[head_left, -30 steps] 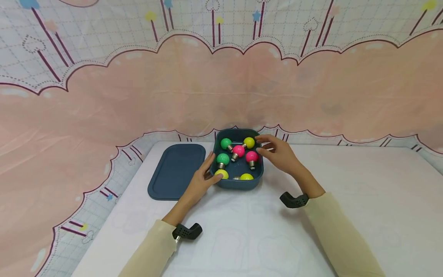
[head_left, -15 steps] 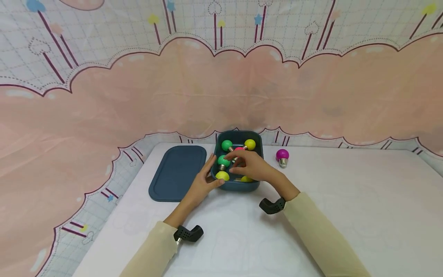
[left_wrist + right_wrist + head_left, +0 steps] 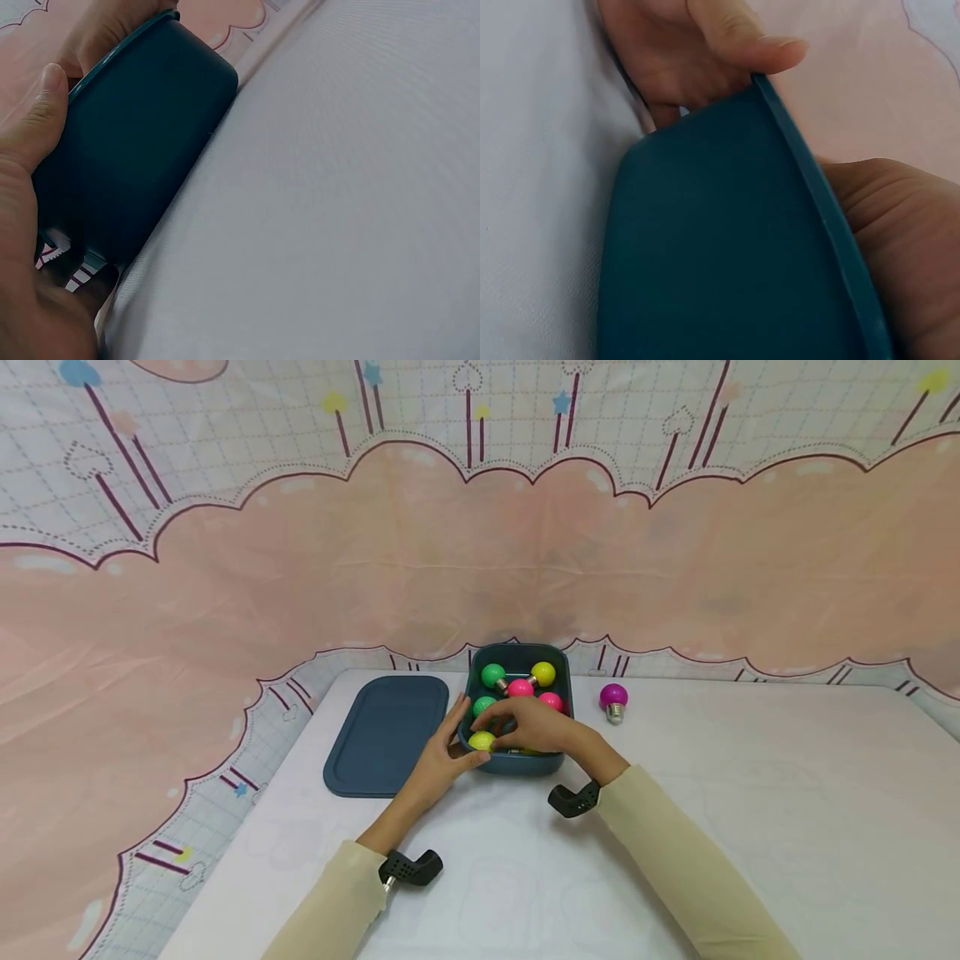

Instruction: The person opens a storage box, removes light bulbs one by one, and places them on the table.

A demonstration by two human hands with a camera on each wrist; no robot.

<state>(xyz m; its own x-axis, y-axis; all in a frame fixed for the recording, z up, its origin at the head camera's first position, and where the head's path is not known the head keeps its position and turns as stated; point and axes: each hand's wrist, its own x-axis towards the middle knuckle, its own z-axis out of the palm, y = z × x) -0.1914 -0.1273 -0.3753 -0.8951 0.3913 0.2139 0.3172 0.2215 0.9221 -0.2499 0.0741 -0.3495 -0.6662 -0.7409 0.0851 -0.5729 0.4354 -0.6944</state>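
Near the far edge of the white cloth-covered worktop (image 3: 495,885) stands a dark blue-green rounded rectangular plastic box (image 3: 519,766), upright and uncovered. The left hand (image 3: 435,764) holds its near left corner, thumb at the front rim and fingers along the left wall; the left wrist view shows the thumb pressed against the rim. The right hand (image 3: 536,725) reaches over the rim and down into the box, its fingers curved and apart from the thumb, with a gap showing between them. Their tips are at a round yellow bulb (image 3: 482,741) in the near left corner, but I cannot tell whether they pinch it or anything else. Partly covered by this hand are a round green bulb (image 3: 483,706) at the left wall and a bright pink bulb (image 3: 551,701) at the right. Farther back in the box lie a second green bulb (image 3: 492,675) on the left, a second yellow bulb (image 3: 543,673) on the right and a second pink bulb (image 3: 520,688) between and just in front of them. Outside, to the right of the box and apart from it, a purple bulb (image 3: 613,695) rests with its silvery screw base toward the person. A flat dark blue rounded rectangular lid (image 3: 386,737) lies just left of the box.
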